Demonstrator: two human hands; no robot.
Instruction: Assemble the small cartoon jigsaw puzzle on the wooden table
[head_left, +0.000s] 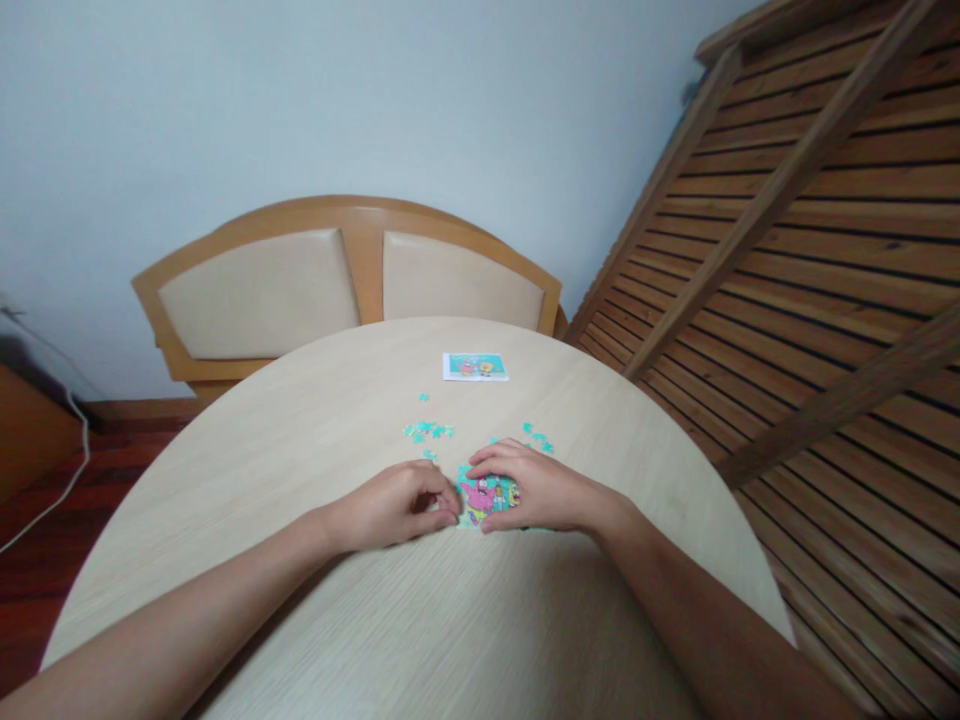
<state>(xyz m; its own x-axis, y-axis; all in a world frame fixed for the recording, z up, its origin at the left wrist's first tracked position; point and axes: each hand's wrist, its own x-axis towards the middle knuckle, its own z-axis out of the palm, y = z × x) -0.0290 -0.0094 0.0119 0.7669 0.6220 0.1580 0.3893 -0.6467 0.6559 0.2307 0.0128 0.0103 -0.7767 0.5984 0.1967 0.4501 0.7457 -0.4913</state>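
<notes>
The right hand (551,488) is spanning wide fingers over a partly joined jigsaw puzzle (478,496) lying on the bench (315,400); the left hand (394,505) is resting by its left edge, fingers narrow, any grip unclear. Loose pieces (429,431) are lying unjoined beyond the puzzle.

On my feed I count two hands (409,505), one puzzle (480,492), one table (300,420), one card (476,367) at twelve o'clock; loose pieces (429,431) blur beyond counting.
</notes>
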